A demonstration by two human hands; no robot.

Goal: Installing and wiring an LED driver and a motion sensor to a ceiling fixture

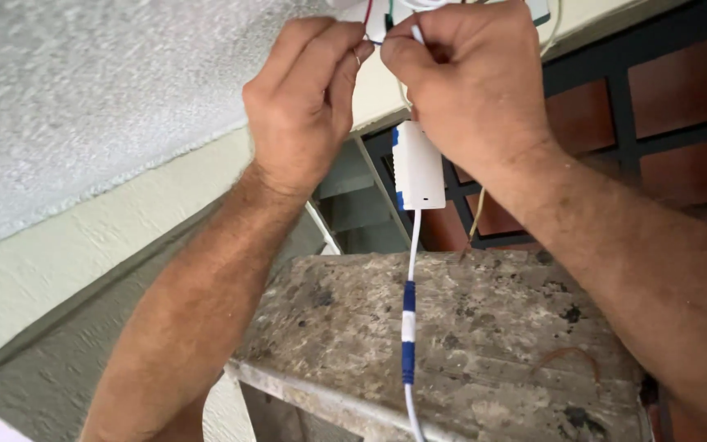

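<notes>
- Reaching up to the textured ceiling (83, 90), both hands meet at the top edge of the view, where thin wires come out of a fitting that is mostly cut off by the frame.
- The left hand (304, 102) is closed into a pinch, thumb and fingertips pressed on a thin red wire (367, 15) close to the fitting.
- The right hand (472, 78) is curled shut beside it, its thumb and forefinger nipping a thin white wire (416, 33); the two hands' fingertips are almost touching.
- A small white driver box (417, 166) with blue marks at its ends hangs just below the right hand, between the two wrists, free of both hands.
- From the box's lower end a white cable (409, 311) with blue bands drops straight down and passes in front of the ladder top (484, 336).
- That ladder top is worn, grey and stained with dark spots, and lies beneath both forearms.
- Behind the right forearm stands a dark grille (623, 106) over reddish-brown panels.
</notes>
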